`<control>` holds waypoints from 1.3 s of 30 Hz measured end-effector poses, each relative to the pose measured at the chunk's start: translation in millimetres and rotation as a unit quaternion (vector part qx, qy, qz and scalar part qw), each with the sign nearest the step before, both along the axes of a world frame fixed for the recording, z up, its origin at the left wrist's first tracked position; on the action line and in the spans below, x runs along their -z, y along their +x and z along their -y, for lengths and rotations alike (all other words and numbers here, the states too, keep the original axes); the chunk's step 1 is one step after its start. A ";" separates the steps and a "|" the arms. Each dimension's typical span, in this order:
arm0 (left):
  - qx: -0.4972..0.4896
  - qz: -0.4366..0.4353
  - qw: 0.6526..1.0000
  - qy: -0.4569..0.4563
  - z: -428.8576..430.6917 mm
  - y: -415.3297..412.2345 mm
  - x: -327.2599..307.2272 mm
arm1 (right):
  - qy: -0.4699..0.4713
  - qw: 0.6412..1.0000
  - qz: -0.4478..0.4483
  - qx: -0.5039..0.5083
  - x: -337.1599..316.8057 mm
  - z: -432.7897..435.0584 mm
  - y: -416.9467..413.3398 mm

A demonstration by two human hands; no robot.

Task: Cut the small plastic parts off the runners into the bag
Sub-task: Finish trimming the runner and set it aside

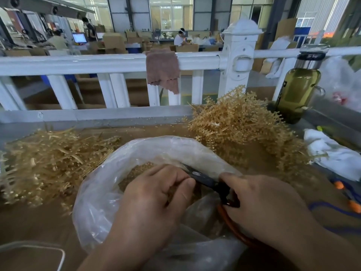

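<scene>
Your scissors (205,180) point up-left over the bag (156,145); right hand (263,208) grips their handles, left hand (154,196) curls, its contents hidden.

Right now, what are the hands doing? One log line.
step: cutting over plastic bag | left hand: curled at blades, hold hidden | right hand: grips scissors | cut parts: in bag | uncut runners: piled right

Bag (101,202): clear plastic, mouth open, table centre-front.
Parts (136,173): tan, tiny, heaped inside bag.
Right runner pile (240,126): tan, branched, behind bag.
Left runner pile (48,159): tan, straw-like, beside bag.
Scissors (207,181): black blades over bag mouth.
</scene>
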State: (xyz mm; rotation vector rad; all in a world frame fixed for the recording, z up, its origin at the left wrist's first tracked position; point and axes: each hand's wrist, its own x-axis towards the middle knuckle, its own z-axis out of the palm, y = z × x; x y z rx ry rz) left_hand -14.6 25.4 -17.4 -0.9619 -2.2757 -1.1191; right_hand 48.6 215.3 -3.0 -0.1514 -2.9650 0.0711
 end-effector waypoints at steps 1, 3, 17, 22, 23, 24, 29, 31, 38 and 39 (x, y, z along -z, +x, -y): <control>0.005 -0.003 1.000 0.001 -0.6 -0.4 0.6 | 0.008 1.000 0.005 0.010 -0.9 -0.4 0.9; 0.012 -0.005 1.000 0.002 -1.0 -1.5 2.6 | 0.014 1.000 0.008 0.024 -2.3 -1.9 1.8; 0.009 0.036 0.999 -0.038 -3.3 -4.4 11.1 | -0.018 0.995 -0.078 0.056 -8.6 -34.3 -4.6; 0.008 0.043 0.999 -0.030 -7.3 -0.1 9.7 | -0.048 0.995 -0.072 0.045 14.0 -60.2 -26.4; 0.009 0.047 0.999 -0.025 -7.9 0.9 9.1 | -0.062 0.995 -0.074 0.034 17.5 -60.0 -30.5; 0.011 0.052 0.998 -0.021 -8.2 1.4 8.6 | -0.071 0.995 -0.069 0.027 20.7 -59.0 -34.6; 0.015 0.051 0.998 -0.022 -7.7 1.7 6.7 | -0.060 0.998 -0.021 0.027 27.8 -56.9 -50.0; 0.018 0.050 0.998 -0.031 -7.2 1.7 6.4 | -0.042 0.997 -0.044 0.052 21.3 -57.0 -58.7; 0.019 0.039 0.999 -0.020 -5.4 1.9 5.1 | -0.007 0.997 0.064 0.028 12.5 -60.7 -93.4; 0.018 0.038 0.999 -0.020 -5.4 1.9 5.8 | -0.012 0.997 0.068 0.022 11.7 -61.8 -94.9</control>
